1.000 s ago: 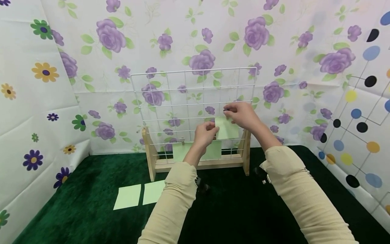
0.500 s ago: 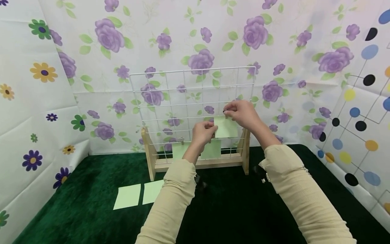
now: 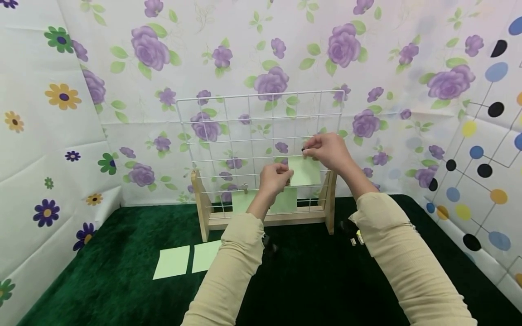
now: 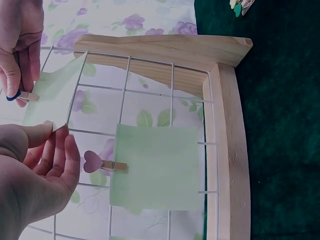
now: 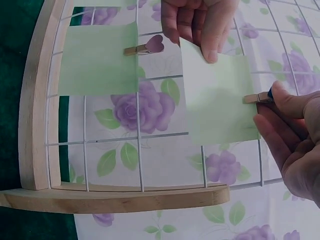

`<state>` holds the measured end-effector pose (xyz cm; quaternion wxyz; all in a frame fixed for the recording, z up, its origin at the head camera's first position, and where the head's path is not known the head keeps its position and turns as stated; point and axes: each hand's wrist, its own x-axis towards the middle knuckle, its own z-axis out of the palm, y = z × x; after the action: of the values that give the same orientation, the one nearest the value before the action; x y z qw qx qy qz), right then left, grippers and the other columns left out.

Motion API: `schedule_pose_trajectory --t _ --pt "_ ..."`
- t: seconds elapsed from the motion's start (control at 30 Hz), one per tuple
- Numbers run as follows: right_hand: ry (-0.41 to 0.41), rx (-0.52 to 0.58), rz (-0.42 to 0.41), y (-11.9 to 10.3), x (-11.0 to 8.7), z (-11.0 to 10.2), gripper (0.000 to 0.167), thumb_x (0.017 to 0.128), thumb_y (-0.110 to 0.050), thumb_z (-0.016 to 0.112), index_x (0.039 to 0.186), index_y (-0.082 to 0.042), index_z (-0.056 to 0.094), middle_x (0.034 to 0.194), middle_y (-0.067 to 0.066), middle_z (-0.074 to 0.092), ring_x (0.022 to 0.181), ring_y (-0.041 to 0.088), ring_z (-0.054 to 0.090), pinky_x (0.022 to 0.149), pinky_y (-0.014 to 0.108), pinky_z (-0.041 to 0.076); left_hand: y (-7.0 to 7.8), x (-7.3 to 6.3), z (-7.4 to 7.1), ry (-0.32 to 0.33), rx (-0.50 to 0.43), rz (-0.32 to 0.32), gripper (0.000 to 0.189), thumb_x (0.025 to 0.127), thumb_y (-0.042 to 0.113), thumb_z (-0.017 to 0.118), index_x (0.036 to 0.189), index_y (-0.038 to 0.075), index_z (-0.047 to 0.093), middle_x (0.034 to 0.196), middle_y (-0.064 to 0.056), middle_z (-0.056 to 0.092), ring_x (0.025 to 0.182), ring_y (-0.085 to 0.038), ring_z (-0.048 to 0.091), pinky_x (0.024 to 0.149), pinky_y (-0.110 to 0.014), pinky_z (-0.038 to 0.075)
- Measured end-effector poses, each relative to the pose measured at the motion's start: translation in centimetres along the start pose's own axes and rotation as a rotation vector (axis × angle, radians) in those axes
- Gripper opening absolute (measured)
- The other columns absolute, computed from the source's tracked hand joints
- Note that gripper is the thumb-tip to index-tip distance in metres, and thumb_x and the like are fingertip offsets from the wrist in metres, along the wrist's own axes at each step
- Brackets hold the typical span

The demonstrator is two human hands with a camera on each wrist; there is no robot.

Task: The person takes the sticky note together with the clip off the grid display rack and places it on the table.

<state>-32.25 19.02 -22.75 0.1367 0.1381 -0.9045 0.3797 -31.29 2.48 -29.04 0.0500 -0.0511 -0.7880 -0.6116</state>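
Observation:
A pale green paper square [image 3: 306, 171] lies against the white wire grid [image 3: 251, 120]. My left hand [image 3: 274, 181] pinches its left edge between thumb and fingers. At the top edge my right hand [image 3: 328, 151] pinches a small wooden clothespin [image 5: 256, 98] with a dark blue end; its tip overlaps the paper. Lower on the grid hangs another green paper square [image 4: 157, 167], held by a clothespin with a purple heart [image 4: 92, 162]. One more green square [image 3: 241, 201] hangs to its left, under a clip, partly behind my left forearm.
The grid stands in a wooden base [image 3: 293, 219] on a dark green cloth [image 3: 134, 240]. Two green paper squares [image 3: 172, 262] lie at front left. Small clothespins [image 4: 241, 6] lie to the right of the stand. Flowered sheeting [image 3: 228, 27] rises behind.
Both hands stay nearly in place on the paper and the clothespin. The whole view shifts slightly, and the right hand's fingers move a little to the right.

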Motion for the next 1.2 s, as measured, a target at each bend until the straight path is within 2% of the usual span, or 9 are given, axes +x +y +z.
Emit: schedule_pose_trajectory --t 0.17,0.43,0.6,0.73,0.87,1.03,1.2 --pt "0.012 0.048 -0.008 0.2 -0.2 0.1 0.019 0.091 -0.011 0.068 0.102 0.004 0.068 0.103 0.019 0.07 0.089 0.029 0.068 0.078 0.039 0.055 -0.3 0.0 0.1 -0.015 -0.02 -0.001 0.018 0.093 0.01 0.065 0.105 -0.003 0.067 0.089 -0.009 0.064 0.073 -0.017 0.061 0.075 -0.039 0.054" --pt "0.039 0.087 -0.02 0.3 -0.4 0.0 0.023 0.094 -0.014 0.065 0.108 0.005 0.067 0.107 0.019 0.069 0.09 0.032 0.067 0.08 0.04 0.054 -1.3 0.0 0.2 -0.028 -0.012 -0.005 0.016 0.093 0.009 0.064 0.102 -0.003 0.067 0.09 -0.009 0.064 0.078 -0.019 0.063 0.073 -0.032 0.054" --pt "0.042 0.147 -0.008 0.1 -0.8 -0.1 0.024 0.093 -0.013 0.067 0.11 0.004 0.067 0.108 0.019 0.068 0.092 0.032 0.067 0.079 0.036 0.055 -1.8 -0.1 -0.1 -0.062 -0.058 -0.004 0.019 0.094 0.008 0.063 0.109 -0.004 0.064 0.098 -0.012 0.065 0.083 -0.02 0.063 0.075 -0.031 0.055" --pt "0.032 0.15 -0.031 0.3 -1.2 -0.2 0.026 0.092 -0.013 0.067 0.113 0.003 0.067 0.107 0.019 0.068 0.092 0.032 0.066 0.078 0.036 0.055 -2.2 -0.3 -0.6 -0.107 -0.114 0.012 0.021 0.095 0.005 0.059 0.112 -0.006 0.058 0.102 -0.016 0.064 0.078 -0.019 0.061 0.074 -0.031 0.055" --pt "0.022 0.135 -0.042 0.9 -1.8 -0.3 0.029 0.092 -0.013 0.067 0.116 0.003 0.066 0.114 0.019 0.066 0.093 0.032 0.066 0.081 0.042 0.054 -2.6 -0.7 -1.3 -0.134 -0.135 0.027 0.02 0.098 0.007 0.054 0.112 -0.006 0.056 0.104 -0.018 0.061 0.075 -0.02 0.06 0.079 -0.038 0.055" --pt "0.012 0.146 -0.008 1.7 -2.6 -0.4 0.031 0.092 -0.015 0.067 0.117 0.003 0.065 0.123 0.018 0.061 0.097 0.032 0.066 0.082 0.043 0.054 -3.1 -1.3 -2.3 -0.154 -0.118 0.019 0.02 0.098 0.011 0.055 0.111 -0.003 0.058 0.107 -0.016 0.06 0.081 -0.022 0.062 0.084 -0.045 0.053" --pt "0.025 0.171 -0.008 2.5 -3.1 -0.3 0.029 0.092 -0.015 0.067 0.114 0.003 0.065 0.12 0.018 0.062 0.097 0.032 0.066 0.079 0.042 0.055 -3.7 -2.0 -3.4 -0.19 -0.108 0.003 0.02 0.096 0.011 0.059 0.11 -0.003 0.06 0.108 -0.015 0.061 0.088 -0.023 0.06 0.087 -0.046 0.051"
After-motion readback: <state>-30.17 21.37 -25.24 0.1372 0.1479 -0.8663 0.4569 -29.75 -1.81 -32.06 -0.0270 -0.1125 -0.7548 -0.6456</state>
